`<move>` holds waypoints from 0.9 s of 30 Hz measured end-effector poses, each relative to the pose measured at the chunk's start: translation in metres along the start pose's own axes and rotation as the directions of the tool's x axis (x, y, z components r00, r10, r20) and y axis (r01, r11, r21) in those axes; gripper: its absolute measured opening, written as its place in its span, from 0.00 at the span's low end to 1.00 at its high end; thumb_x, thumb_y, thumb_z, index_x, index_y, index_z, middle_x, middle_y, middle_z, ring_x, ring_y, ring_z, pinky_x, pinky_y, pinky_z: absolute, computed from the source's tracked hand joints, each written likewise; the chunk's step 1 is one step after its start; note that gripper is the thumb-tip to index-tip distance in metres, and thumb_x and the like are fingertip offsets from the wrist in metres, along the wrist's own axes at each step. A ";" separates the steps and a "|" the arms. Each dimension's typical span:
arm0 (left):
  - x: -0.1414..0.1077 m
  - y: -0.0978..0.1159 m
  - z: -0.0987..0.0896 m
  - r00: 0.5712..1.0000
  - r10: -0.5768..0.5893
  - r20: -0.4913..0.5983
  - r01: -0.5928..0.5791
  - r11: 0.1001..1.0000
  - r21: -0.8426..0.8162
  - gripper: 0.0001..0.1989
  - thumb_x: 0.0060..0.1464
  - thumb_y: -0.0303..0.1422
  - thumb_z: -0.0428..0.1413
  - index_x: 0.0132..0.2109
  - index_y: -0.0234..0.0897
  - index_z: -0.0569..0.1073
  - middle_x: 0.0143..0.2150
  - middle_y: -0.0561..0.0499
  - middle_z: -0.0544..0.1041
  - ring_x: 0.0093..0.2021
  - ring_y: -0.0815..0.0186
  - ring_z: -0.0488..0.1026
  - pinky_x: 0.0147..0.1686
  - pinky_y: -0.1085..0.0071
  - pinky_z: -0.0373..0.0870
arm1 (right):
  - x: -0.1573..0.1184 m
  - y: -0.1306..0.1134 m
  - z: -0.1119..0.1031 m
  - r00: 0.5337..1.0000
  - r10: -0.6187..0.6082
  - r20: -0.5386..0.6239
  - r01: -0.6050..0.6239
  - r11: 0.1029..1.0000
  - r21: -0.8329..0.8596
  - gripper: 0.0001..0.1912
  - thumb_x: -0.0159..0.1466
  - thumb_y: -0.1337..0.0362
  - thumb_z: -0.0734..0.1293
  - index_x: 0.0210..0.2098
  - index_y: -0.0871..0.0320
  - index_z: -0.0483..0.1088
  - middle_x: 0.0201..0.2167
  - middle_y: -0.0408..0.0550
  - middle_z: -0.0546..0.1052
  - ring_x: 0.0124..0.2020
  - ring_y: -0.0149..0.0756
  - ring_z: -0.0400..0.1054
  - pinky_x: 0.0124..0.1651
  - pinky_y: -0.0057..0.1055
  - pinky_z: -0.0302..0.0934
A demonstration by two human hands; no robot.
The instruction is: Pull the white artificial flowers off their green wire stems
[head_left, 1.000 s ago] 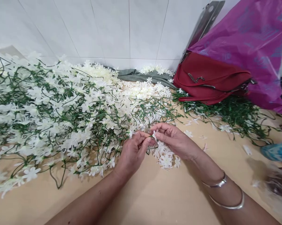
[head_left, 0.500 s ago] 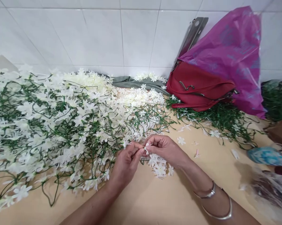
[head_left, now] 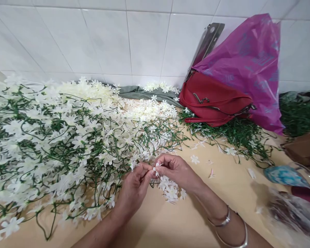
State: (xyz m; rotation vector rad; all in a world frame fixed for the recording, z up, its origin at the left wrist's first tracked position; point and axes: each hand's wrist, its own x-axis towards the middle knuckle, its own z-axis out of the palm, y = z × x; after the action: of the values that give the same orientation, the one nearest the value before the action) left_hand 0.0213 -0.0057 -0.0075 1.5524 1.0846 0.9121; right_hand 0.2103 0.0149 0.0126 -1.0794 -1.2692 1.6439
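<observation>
Close together near the middle of the tabletop, both hands pinch a small white flower (head_left: 156, 169). My left hand (head_left: 135, 187) grips it from the left between thumb and forefinger. From the right, my right hand (head_left: 177, 171) holds it with thumb and fingers closed, and two silver bangles circle that wrist. Just under the hands lies a small heap of loose white petals (head_left: 170, 190). A large pile of white flowers on green stems (head_left: 67, 144) spreads across the left, reaching up to my left hand.
A red bag (head_left: 214, 100) and a purple plastic bag (head_left: 253, 69) lean by the tiled wall, with green stems (head_left: 237, 134) below. Pale loose blossoms (head_left: 152, 110) lie further back. At right are a blue patterned item (head_left: 286, 175) and a clear plastic bag (head_left: 294, 213).
The whole view has shifted slightly, so the scene sits a little further left and lower. Both hands keep nearly the same pinch on the flower.
</observation>
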 end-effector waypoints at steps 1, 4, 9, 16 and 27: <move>0.000 0.001 0.000 1.000 0.000 0.006 0.000 1.000 -0.011 0.07 0.71 0.35 0.53 0.43 0.38 0.71 0.36 0.49 0.83 0.38 0.63 0.82 0.43 0.68 0.74 | 0.000 -0.002 -0.001 1.000 0.009 0.019 -0.009 1.000 0.020 0.17 0.60 0.51 0.77 0.31 0.56 0.72 0.28 0.42 0.77 0.31 0.34 0.70 0.38 0.34 0.64; -0.002 0.009 0.001 1.000 0.013 -0.003 -0.013 0.995 -0.102 0.07 0.70 0.37 0.54 0.43 0.38 0.71 0.36 0.50 0.83 0.38 0.64 0.82 0.43 0.68 0.76 | -0.003 -0.014 -0.009 1.000 -0.013 -0.001 0.013 1.000 0.003 0.16 0.59 0.53 0.79 0.34 0.56 0.73 0.29 0.42 0.78 0.31 0.34 0.71 0.38 0.33 0.64; -0.006 0.035 -0.001 0.994 -0.066 -0.086 0.033 0.938 -0.346 0.10 0.69 0.40 0.57 0.49 0.39 0.70 0.36 0.52 0.82 0.35 0.66 0.82 0.40 0.70 0.79 | -0.009 -0.032 -0.044 0.933 -0.226 -0.280 0.121 0.930 -0.347 0.11 0.64 0.54 0.72 0.36 0.55 0.74 0.31 0.45 0.77 0.33 0.36 0.69 0.38 0.33 0.64; -0.031 0.060 -0.033 0.968 0.015 -0.250 -0.011 1.000 0.016 0.10 0.69 0.38 0.56 0.54 0.42 0.70 0.37 0.52 0.81 0.32 0.67 0.80 0.35 0.72 0.78 | -0.005 -0.014 -0.073 0.838 -0.349 -0.420 -0.089 0.672 -0.736 0.03 0.61 0.63 0.69 0.32 0.55 0.74 0.33 0.48 0.77 0.33 0.40 0.69 0.40 0.38 0.61; -0.044 0.068 -0.058 0.727 0.641 -0.245 -0.183 0.525 0.831 0.13 0.64 0.26 0.60 0.54 0.40 0.74 0.58 0.41 0.76 0.58 0.51 0.74 0.59 0.53 0.69 | -0.009 -0.021 -0.071 0.823 -0.389 -0.413 -0.175 0.518 -0.837 0.07 0.61 0.67 0.65 0.27 0.54 0.70 0.30 0.47 0.78 0.32 0.40 0.68 0.38 0.36 0.57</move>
State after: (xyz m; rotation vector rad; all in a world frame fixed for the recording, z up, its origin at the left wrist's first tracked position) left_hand -0.0327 -0.0372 0.0705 2.4657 1.6676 1.3945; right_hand 0.2820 0.0330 0.0242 -1.8409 -1.6974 0.3706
